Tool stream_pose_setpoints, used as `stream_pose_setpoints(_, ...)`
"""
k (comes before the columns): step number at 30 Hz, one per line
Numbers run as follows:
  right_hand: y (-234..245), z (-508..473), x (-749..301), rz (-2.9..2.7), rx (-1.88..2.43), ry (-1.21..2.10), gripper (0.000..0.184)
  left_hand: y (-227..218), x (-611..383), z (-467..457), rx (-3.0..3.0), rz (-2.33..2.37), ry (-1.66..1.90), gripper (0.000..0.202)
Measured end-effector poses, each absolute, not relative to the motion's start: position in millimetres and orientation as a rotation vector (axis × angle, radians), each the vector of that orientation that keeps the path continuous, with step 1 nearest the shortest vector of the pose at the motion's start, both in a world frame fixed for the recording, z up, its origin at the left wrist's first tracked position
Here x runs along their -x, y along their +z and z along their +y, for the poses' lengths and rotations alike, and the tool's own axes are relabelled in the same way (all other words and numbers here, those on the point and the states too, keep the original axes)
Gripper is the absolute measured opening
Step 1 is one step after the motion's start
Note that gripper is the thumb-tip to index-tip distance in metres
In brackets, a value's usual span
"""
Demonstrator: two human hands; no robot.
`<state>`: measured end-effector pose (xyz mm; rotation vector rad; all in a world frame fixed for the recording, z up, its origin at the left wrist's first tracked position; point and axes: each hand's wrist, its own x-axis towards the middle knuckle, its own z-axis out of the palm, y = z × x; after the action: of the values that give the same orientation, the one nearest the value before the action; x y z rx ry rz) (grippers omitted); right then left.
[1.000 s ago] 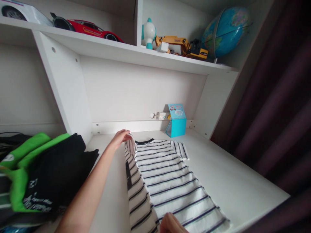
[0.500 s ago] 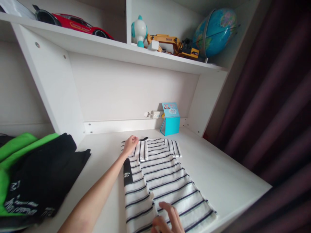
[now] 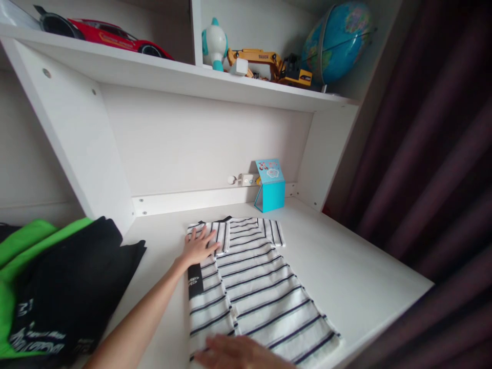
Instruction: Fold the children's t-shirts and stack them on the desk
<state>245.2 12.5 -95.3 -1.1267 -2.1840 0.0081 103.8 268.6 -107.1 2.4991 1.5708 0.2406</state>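
Note:
A white shirt with thin dark stripes (image 3: 261, 287) lies flat on the white desk (image 3: 353, 277), its left side folded inward over the body. My left hand (image 3: 200, 246) rests flat on the folded shoulder near the collar, fingers spread. My right hand (image 3: 238, 353) lies flat on the lower hem at the near edge, fingers stretched out and a little blurred. A black patch (image 3: 195, 281) shows on the folded strip just below my left hand.
Folded black and green clothes (image 3: 57, 287) are piled at the left. A small blue stand-up card (image 3: 271, 185) sits at the back by a wall socket. The shelf above carries a red toy car (image 3: 103, 33), a yellow excavator (image 3: 269, 64) and a globe (image 3: 338, 41). Dark curtain at the right.
My left hand carried the shirt's left side over the body, let go and now presses flat on the fold. My right hand flattened onto the hem.

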Motion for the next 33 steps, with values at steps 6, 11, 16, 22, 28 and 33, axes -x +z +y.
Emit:
stream_pose_setpoints(6, -34, 128, -374, -1.688, 2.252, 0.277, 0.036, -112, -103, 269, -2.522, 1.581, 0.267, 0.068)
stream_pose_setpoints(11, -59, 187, -411, -1.379, 2.522, 0.372, 0.030, -118, -101, 271, -2.559, 1.565, 0.279, 0.064)
stream_pose_setpoints(16, -73, 201, -413, -1.251, 2.559, 0.561, 0.028, -119, -101, 268, -2.664, 1.523, 0.329, 0.055)
stream_pose_setpoints(22, -44, 209, -409, -1.332, 2.434, 0.507, 0.028, -114, -102, 266, -2.736, 1.245, 0.303, 0.049)
stream_pose_setpoints(28, -9, 217, -335, -1.661, 2.162, 0.190, 0.031, -117, -100, 271, -2.644, 1.283, 0.379, 0.056)
stream_pose_setpoints(33, -28, 205, -245, -1.925, 2.046, 0.141, 0.038, -114, -96, 272, -2.448, 1.324, 0.645, 0.063)
